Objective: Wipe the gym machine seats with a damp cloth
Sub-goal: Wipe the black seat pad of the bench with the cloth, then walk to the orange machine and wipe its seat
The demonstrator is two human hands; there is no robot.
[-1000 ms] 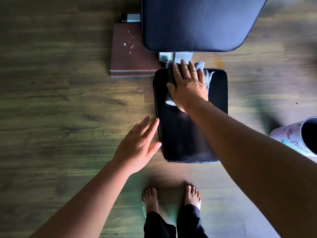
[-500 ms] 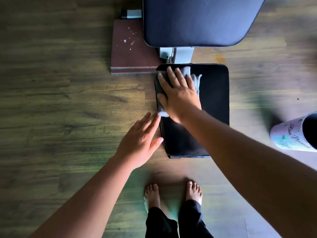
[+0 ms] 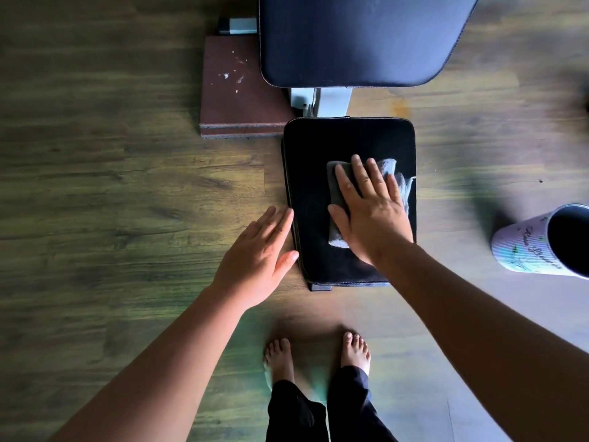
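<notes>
Head view: mid-swipe on the small seat [image 3: 310,173]

The right hand [image 3: 373,212] is flat, fingers straight, pressing the cloth [image 3: 338,239] onto the seat, centre-right of frame. The left hand [image 3: 258,253] is open just beside the seat's left edge, holding nothing. The cloth looks soft, limp and light, so I'd press with the palm, not pinch. It's slid down from the seat's upper left since half a second ago.

— What does your floor carry?
— Dark wood planks [image 3: 127,186] hold a brown board [image 3: 242,100] lying flat beside the bench's pale frame [image 3: 331,103], a patterned cup [image 3: 526,250] at your right, and your bare feet [image 3: 280,358].
— And the bench?
— Its black seat pad [image 3: 312,186] carries the grey cloth [image 3: 338,239].
</notes>
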